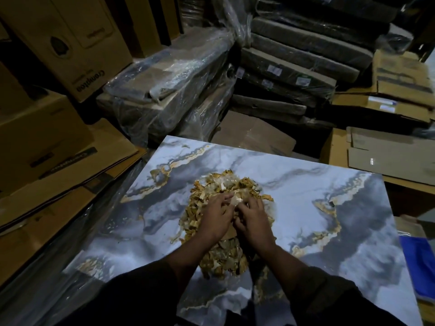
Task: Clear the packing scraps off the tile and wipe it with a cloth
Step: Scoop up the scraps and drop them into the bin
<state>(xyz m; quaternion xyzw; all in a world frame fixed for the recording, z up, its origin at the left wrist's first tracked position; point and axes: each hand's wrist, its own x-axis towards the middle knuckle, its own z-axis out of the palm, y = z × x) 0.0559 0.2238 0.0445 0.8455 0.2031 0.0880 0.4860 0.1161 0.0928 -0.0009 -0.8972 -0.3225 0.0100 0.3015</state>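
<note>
Packing scraps heaped mid-tile, both hands on top.

I press my left hand and right hand onto the pile, fingers curled into loose shreds; I would cup from the outer edges inward, so nothing scatters across the marbled surface.

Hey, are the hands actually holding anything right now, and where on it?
Both the left hand and the right hand press down on top of the pile of packing scraps on the tile. Whether the fingers have closed on any scrap cannot be told.
</note>
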